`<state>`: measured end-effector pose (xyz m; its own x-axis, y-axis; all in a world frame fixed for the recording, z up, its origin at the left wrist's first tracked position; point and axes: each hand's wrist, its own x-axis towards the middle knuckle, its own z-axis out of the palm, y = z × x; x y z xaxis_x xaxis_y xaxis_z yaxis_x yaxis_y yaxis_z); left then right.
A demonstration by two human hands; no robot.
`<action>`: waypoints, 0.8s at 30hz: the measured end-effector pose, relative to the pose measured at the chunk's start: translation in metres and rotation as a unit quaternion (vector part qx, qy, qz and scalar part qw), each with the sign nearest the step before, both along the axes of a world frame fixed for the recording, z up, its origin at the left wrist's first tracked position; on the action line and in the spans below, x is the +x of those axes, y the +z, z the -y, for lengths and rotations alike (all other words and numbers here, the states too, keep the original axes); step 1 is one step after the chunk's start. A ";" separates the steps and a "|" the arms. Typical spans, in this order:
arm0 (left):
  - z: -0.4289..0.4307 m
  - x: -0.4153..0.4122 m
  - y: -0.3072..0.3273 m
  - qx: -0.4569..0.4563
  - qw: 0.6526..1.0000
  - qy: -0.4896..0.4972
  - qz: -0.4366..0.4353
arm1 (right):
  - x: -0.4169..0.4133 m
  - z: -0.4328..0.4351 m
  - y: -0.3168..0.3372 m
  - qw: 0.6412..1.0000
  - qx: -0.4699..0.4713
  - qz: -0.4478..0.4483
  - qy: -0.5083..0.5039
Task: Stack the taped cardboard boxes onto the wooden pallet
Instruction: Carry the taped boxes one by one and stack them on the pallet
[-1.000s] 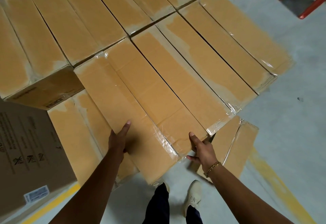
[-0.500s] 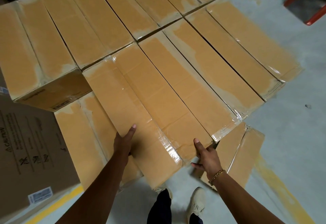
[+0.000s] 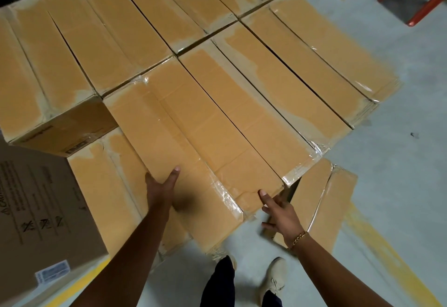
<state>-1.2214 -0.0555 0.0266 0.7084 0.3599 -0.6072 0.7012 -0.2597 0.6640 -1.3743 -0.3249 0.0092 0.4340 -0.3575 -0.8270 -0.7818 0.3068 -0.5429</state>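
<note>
Here the long taped box (image 3: 174, 147) lies on the top layer of the stack, close beside its right-hand neighbour, with its near end jutting out over the lower boxes (image 3: 96, 198) toward the person. The left hand (image 3: 160, 191) grips its left edge, thumb on top, fingers hidden underneath. The right hand (image 3: 278, 212) is spread wide at the near right corner, thumb touching the top edge. A bracelet (image 3: 298, 237) circles that wrist. A printed carton (image 3: 41, 210) stands at the left, and a yellow line (image 3: 387, 253) crosses the floor (image 3: 399, 161).
</note>
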 end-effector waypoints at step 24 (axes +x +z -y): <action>0.331 -0.250 -0.174 0.040 0.819 -0.571 -0.052 | -0.273 0.241 -0.177 0.990 -0.097 -0.087 -0.051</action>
<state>-1.4710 -0.3869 -0.1475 0.5565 -0.4588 -0.6927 0.0236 -0.8247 0.5651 -1.6474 -0.5655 -0.1679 0.2438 -0.5518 -0.7976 -0.8391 0.2923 -0.4587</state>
